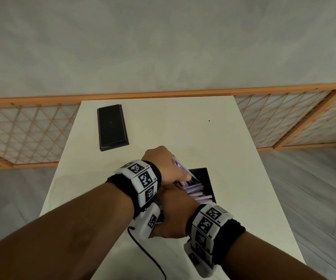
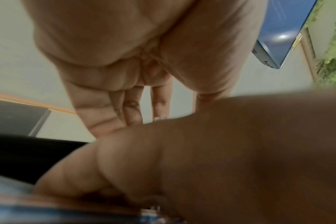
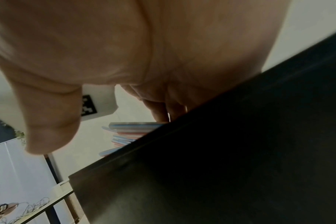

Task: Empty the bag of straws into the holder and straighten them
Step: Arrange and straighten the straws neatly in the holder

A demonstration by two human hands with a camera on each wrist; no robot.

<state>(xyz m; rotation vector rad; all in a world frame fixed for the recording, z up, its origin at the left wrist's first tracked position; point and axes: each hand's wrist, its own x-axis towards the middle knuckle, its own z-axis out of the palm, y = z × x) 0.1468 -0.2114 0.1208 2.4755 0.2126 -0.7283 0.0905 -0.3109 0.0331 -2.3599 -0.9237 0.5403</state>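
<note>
A black open holder [image 1: 205,177] stands on the white table [image 1: 233,158], right of centre, with pink, blue and white striped straws [image 1: 195,191] lying in it at uneven angles. My left hand [image 1: 184,174] reaches in from above, its fingers [image 2: 132,109] straight and pointing down, and a few straws lean against it. Under my left wrist, my right hand [image 1: 171,201] crosses into the holder. Its fingers [image 3: 159,112] pass over the black wall [image 3: 220,151] onto the straws [image 3: 132,128], with the thumb hanging free. Both hands' fingertips are hidden. No bag is in view.
A flat black lid [image 1: 112,127] lies at the table's far left. A black cable [image 1: 142,251] trails over the near table edge. A wooden lattice screen [image 1: 21,134] stands behind the table.
</note>
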